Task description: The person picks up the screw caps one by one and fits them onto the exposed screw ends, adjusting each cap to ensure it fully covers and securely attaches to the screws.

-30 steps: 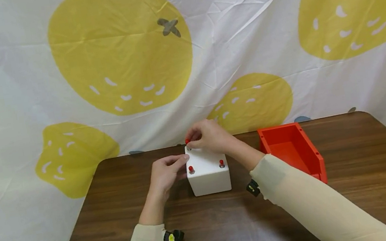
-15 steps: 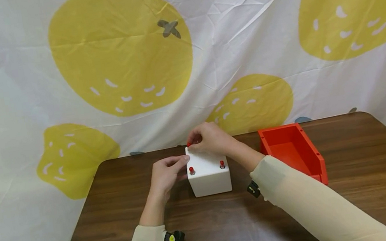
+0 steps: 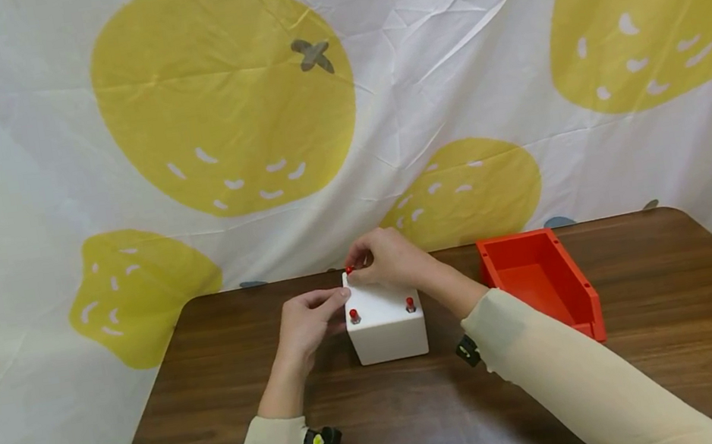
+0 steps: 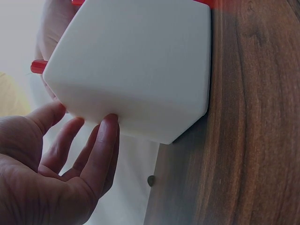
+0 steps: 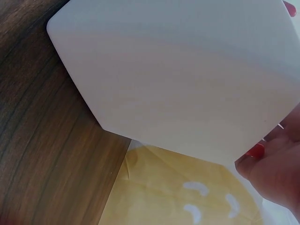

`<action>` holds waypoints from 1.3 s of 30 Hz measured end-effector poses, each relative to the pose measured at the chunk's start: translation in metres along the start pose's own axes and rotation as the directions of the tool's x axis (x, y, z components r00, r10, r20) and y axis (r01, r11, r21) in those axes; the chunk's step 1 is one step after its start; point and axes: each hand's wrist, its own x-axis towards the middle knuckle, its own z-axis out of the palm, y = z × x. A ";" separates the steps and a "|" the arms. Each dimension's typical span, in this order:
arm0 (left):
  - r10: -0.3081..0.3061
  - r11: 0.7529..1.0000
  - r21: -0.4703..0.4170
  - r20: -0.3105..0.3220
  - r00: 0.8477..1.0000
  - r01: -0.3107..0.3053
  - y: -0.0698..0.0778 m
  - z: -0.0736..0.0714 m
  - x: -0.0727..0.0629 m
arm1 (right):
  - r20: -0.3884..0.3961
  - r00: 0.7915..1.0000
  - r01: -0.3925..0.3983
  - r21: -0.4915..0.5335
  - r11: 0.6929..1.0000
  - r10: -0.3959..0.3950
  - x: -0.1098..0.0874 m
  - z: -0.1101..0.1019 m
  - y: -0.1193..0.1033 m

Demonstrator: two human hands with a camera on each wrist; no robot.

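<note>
A white box (image 3: 389,340) stands on the table, with small red-capped toggle switches on its top. One switch (image 3: 354,317) is at the front-left corner and another switch (image 3: 410,304) at the front right. My right hand (image 3: 392,256) reaches over the top and pinches the red cap (image 3: 349,270) at the back-left corner between thumb and fingers. My left hand (image 3: 305,322) holds the box's left side, its thumb at the top edge and fingertips on the side wall, as the left wrist view shows. The back-right corner of the top is hidden behind my right hand.
A red open bin (image 3: 532,288) stands right of the box, partly behind my right sleeve (image 3: 556,361). The brown wooden table (image 3: 400,422) ends at a hanging cloth (image 3: 227,95) with yellow fruit prints, close behind the box.
My right fingertips have come slightly lower at the back-left switch, and my thumb now covers its metal base. My left hand stays on the box. The head view has shifted a little.
</note>
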 end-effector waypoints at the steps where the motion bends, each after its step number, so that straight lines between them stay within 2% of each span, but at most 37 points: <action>1: 0.000 1.000 -0.001 0.001 1.000 0.000 0.000 0.000 0.000 | 0.000 1.000 0.001 0.001 1.000 -0.001 0.000 0.000 0.000; 11: 0.002 0.999 -0.048 0.008 1.000 -0.002 0.000 0.001 0.001 | -0.008 1.000 0.007 -0.018 1.000 -0.007 -0.002 -0.001 -0.004; 24: -0.005 1.000 -0.026 0.001 1.000 0.005 0.001 0.001 0.000 | 0.002 1.000 -0.023 -0.034 0.999 0.023 -0.002 -0.002 -0.002; 31: -0.007 1.000 -0.010 -0.002 1.000 0.007 0.002 0.002 -0.001 | -0.005 1.000 -0.022 -0.021 1.000 0.022 -0.010 -0.010 0.001; 39: -0.030 1.000 0.010 -0.014 0.999 0.030 0.002 0.001 0.000 | -0.048 0.999 -0.010 -0.009 1.000 0.010 -0.023 -0.026 0.000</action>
